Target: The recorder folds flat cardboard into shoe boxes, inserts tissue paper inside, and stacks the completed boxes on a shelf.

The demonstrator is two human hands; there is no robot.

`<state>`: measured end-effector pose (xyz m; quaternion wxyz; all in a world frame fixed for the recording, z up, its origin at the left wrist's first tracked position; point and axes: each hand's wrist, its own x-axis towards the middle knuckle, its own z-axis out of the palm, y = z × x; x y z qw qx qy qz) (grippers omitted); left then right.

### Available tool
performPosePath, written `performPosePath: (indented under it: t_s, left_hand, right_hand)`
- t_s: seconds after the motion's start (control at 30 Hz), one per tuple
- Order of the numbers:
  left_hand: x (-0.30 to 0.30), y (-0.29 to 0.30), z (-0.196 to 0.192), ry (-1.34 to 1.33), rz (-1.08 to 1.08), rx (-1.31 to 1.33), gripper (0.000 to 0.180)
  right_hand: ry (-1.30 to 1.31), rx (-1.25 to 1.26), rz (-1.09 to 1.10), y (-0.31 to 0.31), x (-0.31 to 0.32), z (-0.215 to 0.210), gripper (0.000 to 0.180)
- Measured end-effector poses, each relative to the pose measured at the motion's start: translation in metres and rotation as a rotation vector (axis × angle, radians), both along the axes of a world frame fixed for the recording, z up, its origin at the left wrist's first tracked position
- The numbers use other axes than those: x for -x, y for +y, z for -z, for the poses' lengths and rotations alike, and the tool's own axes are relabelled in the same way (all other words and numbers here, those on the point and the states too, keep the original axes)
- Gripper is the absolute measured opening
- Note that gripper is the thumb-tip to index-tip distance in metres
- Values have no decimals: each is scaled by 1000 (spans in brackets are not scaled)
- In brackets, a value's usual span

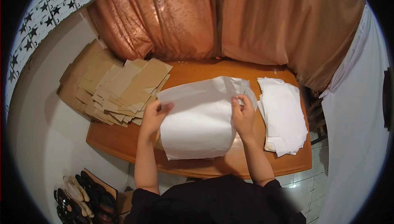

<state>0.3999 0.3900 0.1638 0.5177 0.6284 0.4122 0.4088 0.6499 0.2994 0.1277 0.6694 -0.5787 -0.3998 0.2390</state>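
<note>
A large white sheet of paper point(197, 129) hangs between my two hands over the middle of the wooden table, its lower part curving down toward me. My left hand point(156, 115) pinches its left edge, thumb on top. At its upper right my right hand point(243, 115) grips the other edge, where the paper is creased and bunched. To the right lies a stack of white paper sheets point(285, 113), its edges uneven. On the left is a spread pile of brown cardboard pieces point(123, 86). What lies beneath the held sheet is mostly hidden.
The wooden table point(111, 140) has a curved front edge close to my body. Orange-brown curtains point(180, 19) hang behind it, and a white curtain point(353, 121) hangs at the right. Several shoes point(82, 197) stand on the floor at lower left, beside a pale wall point(37, 113).
</note>
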Motion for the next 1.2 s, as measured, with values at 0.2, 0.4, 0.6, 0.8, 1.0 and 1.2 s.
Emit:
performPosePath:
  t_s: [0.2, 0.4, 0.6, 0.8, 1.0, 1.2]
  left_hand:
    - [35, 89, 109, 274, 87, 38, 29]
    - [43, 96, 157, 787, 10, -355, 44]
    - [27, 76, 144, 676, 415, -1172, 52]
    - [6, 58, 180, 635, 1239, -1207, 43]
    - [-6, 60, 224, 607, 1454, -1089, 45]
    - [-5, 64, 267, 762, 1603, -975, 47]
  right_hand:
    - [-333, 187, 175, 56, 34, 89, 20]
    - [-433, 396, 187, 54, 51, 136, 21]
    - [-712, 196, 225, 49, 49, 159, 13]
    - [-772, 291, 325, 44, 47, 154, 16]
    - [-644, 267, 357, 10, 49, 133, 25]
    - [-559, 314, 82, -34, 75, 101, 30]
